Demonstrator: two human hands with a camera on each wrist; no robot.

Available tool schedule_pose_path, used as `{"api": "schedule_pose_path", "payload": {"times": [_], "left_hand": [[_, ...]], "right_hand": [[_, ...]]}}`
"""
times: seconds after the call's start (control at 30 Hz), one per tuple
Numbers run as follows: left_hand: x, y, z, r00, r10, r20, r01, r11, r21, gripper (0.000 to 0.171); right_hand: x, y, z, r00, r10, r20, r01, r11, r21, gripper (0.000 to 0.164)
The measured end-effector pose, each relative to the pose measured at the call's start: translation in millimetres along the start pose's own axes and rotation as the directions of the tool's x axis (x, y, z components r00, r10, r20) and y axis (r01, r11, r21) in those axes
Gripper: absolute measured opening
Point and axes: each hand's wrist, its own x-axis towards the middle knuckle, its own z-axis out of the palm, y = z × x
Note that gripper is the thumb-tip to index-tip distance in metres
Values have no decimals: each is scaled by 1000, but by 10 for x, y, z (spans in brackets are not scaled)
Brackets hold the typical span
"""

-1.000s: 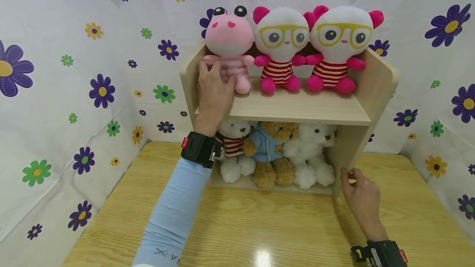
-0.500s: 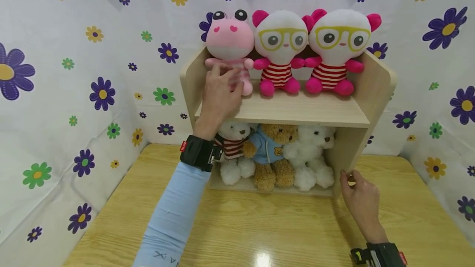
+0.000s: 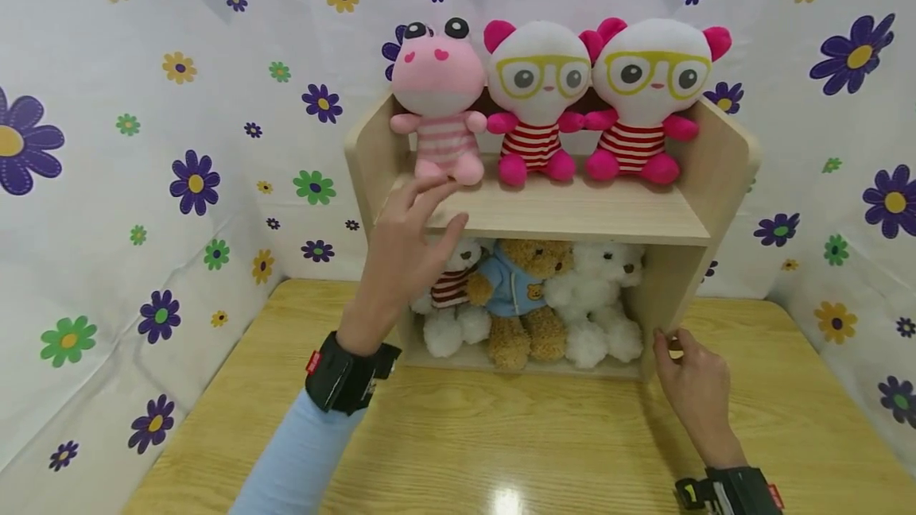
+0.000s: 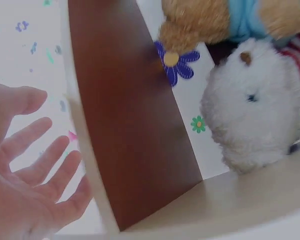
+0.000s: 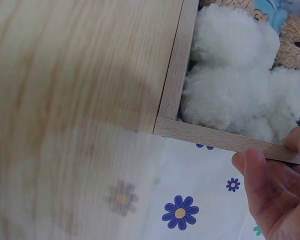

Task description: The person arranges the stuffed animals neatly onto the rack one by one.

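Observation:
A pink plush toy point(image 3: 440, 94) with big black eyes sits at the left of the upper shelf, beside two plush pandas, the middle panda point(image 3: 540, 86) and the right panda point(image 3: 650, 94), both in yellow glasses. My left hand point(image 3: 404, 253) is just below the pink toy, apart from it, its fingers loosely extended and holding nothing. In the left wrist view its fingers spread near the shelf's front edge. My right hand point(image 3: 694, 388) pinches the front edge of the right side panel point(image 5: 230, 140) of the wooden shelf point(image 3: 572, 213), thumb inside, fingers outside.
The lower compartment holds a white bear in a striped shirt point(image 3: 447, 292), a brown bear in a blue hoodie point(image 3: 511, 292) and a white fluffy plush point(image 3: 597, 300). The shelf stands on a wooden table point(image 3: 465, 435) before flower-patterned cloth point(image 3: 236, 86).
My left hand has let go of the pink plush toy and come down and back toward me. The toy now sits fully visible. My right hand stays on the shelf's side panel.

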Motion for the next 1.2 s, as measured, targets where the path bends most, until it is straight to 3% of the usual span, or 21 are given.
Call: {"api": "schedule_pose_path", "payload": {"times": [0.13, 0.27, 0.43, 0.6, 0.73, 0.83, 1.07, 1.2], "left_hand": [[-453, 73, -77, 996, 87, -5, -87, 996, 0, 34], [-843, 40, -122, 993, 119, 3, -119, 993, 22, 30], [-1276, -103, -184, 998, 22, 60, -26, 997, 75, 33], [-1645, -274, -236, 990, -89, 108, 69, 982, 175, 40], [-1861, -390, -277, 971, -192, 142, 156, 960, 233, 51], [-1980, -449, -327, 945, -268, 186, 207, 934, 292, 62], [-2091, -488, -359, 900, -326, 291, 199, 899, 390, 74], [-2130, -505, -328, 883, -355, 307, 220, 891, 397, 74]], "right_hand": [[-3, 9, -1, 1000, -21, -14, 21, 1000, -2, 13], [-4, 12, -1, 1000, -16, -26, 16, 1000, -5, 13], [2, 9, 6, 999, -15, -30, 14, 1000, -17, 14], [0, 15, 11, 1000, 2, -29, -2, 1000, -17, 14], [5, 27, 26, 1000, 11, -24, -11, 1000, -25, 14], [-12, 18, 55, 1000, 14, -21, -14, 1000, -19, 15], [-55, 9, 36, 999, 48, 20, -48, 999, 2, 11], [-110, 33, -47, 989, 53, 141, -51, 999, -20, 21]]}}
